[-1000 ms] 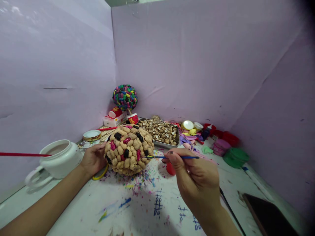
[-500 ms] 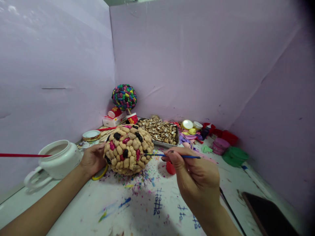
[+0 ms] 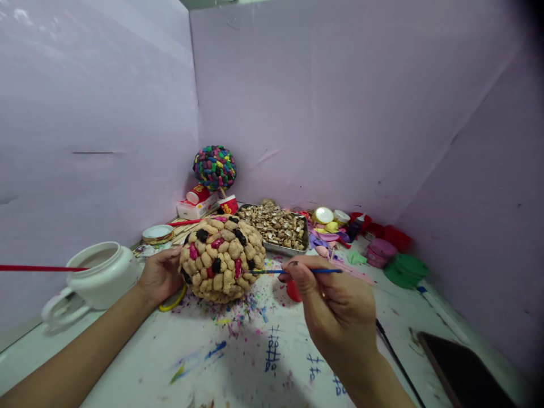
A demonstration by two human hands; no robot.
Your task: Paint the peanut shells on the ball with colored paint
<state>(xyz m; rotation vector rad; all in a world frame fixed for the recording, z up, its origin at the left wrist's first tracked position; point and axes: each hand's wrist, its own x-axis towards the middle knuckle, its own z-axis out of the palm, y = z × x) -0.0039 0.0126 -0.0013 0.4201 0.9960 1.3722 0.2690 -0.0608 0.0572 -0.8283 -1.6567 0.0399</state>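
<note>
The ball [image 3: 221, 262] is rounded, faced with lumpy peanut shells [image 3: 219, 281], some painted black or magenta, and positioned in front of the tray [image 3: 285, 250], a rectangular metal type heaped with broken husks [image 3: 274, 225]. Left hand [image 3: 161, 276]: against the ball's left side; partly hidden, grip cannot be determined. Right hand [image 3: 335, 294]: pinches a slender blue brush [image 3: 272, 271], tip at the shells.

From the peanut ball [image 3: 225, 260] as clock centre, the pot [image 3: 104, 286] stands at nine o'clock, the second ball [image 3: 215, 168] behind at twelve, and the shell tray [image 3: 285, 250] behind at two. The phone [image 3: 463, 368] lies at four.
</note>
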